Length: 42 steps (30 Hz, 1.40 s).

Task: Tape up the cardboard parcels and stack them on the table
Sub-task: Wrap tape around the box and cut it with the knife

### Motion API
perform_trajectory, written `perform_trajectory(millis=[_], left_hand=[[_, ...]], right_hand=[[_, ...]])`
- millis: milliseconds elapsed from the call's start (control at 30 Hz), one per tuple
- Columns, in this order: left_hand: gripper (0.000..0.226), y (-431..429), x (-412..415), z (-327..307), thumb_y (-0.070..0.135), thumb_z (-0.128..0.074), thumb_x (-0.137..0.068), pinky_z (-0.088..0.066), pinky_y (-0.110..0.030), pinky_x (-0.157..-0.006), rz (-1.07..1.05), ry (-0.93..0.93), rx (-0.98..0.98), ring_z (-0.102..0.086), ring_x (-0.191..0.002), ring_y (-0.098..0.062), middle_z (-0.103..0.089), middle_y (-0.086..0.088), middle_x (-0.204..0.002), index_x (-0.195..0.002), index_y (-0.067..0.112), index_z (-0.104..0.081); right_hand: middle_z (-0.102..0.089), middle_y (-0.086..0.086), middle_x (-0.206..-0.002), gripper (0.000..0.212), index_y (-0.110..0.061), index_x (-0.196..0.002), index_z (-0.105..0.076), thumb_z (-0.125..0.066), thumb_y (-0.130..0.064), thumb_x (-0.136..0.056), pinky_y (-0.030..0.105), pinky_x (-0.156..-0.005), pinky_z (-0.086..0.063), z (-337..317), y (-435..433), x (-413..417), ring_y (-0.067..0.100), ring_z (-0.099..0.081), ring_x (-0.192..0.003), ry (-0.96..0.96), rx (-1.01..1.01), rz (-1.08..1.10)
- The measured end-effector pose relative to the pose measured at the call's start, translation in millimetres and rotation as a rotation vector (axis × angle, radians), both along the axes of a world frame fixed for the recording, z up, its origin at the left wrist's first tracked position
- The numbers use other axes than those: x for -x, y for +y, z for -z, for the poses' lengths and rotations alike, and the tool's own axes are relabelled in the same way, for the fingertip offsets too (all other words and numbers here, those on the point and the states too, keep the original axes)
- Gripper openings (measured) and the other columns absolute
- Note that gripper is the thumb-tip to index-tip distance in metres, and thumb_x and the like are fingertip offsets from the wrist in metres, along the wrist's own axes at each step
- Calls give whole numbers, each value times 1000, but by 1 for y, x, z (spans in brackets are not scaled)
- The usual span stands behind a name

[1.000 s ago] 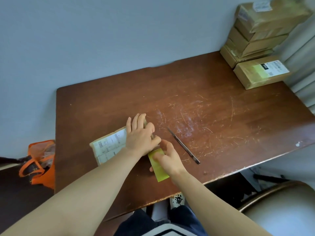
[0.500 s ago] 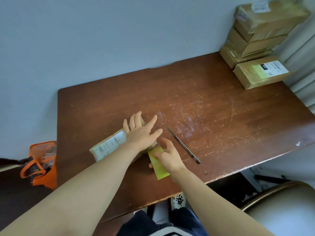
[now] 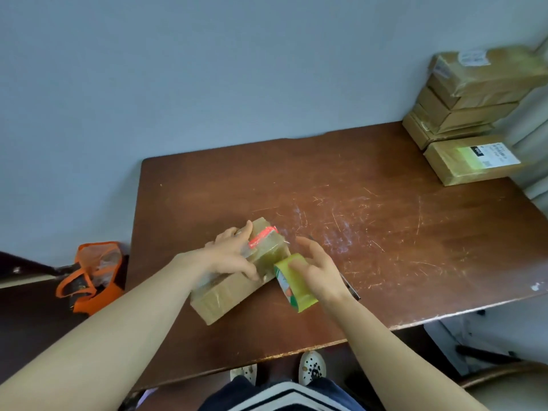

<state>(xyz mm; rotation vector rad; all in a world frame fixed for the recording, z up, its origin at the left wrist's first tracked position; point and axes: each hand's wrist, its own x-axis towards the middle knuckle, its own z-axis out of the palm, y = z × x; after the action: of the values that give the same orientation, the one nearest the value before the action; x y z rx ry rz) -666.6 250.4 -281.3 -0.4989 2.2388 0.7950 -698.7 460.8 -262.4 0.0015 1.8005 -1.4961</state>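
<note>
On table (image 3: 385,247), hands (image 3: 234,256) (image 3: 323,271) grip parcel (image 3: 225,295), apparently tape (image 3: 293,289).

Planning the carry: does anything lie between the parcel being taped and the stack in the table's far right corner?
Nothing tall. The right hand, holding the tape roll, is beside the parcel on that side, and a thin metal tool lies flat under it; nothing else shows on the table before the stack.
</note>
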Motion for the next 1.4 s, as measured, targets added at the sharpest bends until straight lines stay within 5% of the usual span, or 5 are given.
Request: perform_trajectory(millis=[167, 500, 700, 1033, 1400], left_hand=[[77, -29, -9, -29, 28, -80, -70, -47, -36, -100, -212, -9, -377, -61, -113, -16, -62, 2, -128, -138, 39, -46], [110, 1, -7, 3, 68, -55, -76, -24, -40, -107, 106, 435, 637, -29, -135, -21, -28, 0, -150, -152, 16, 4], [104, 0, -3, 9, 65, -53, -81, -23, -42, -106, 120, 467, 567, -27, -134, -22, -26, -1, -149, -152, 17, 5], [98, 1, -4, 4, 13, -56, -88, 3, -57, -114, 500, 532, 620, 20, -145, -15, 34, 8, -151, -148, 30, 21], [83, -17, 11, -22, 17, -76, -79, -36, -27, -105, 31, 192, -181, -44, -121, -13, -44, 4, -134, -147, 33, -31]], right_hand=[[-58, 5, -118, 41, -24, -125, -48, -57, -5, -90, 28, -59, -57, -35, -20, 15, 18, -71, -69, 80, 85, -74], [-63, 2, -111, 20, -22, -109, -57, -59, -29, -91, 37, -89, -51, -58, -87, 42, 24, -64, -97, 299, -52, -153], [-63, 5, -88, 11, -24, -88, -50, -59, -28, -92, 27, -42, -51, -21, -44, -2, 20, -66, -47, 238, -39, -56], [-61, 14, -91, 22, -21, -85, -39, -60, -21, -92, 32, -45, -53, 8, -57, 6, 25, -61, -45, 71, -52, -89], [-67, 7, -98, 52, -30, -119, -54, -63, -6, -74, 24, -58, -52, -18, -22, 19, 16, -68, -73, 60, 272, -149]])
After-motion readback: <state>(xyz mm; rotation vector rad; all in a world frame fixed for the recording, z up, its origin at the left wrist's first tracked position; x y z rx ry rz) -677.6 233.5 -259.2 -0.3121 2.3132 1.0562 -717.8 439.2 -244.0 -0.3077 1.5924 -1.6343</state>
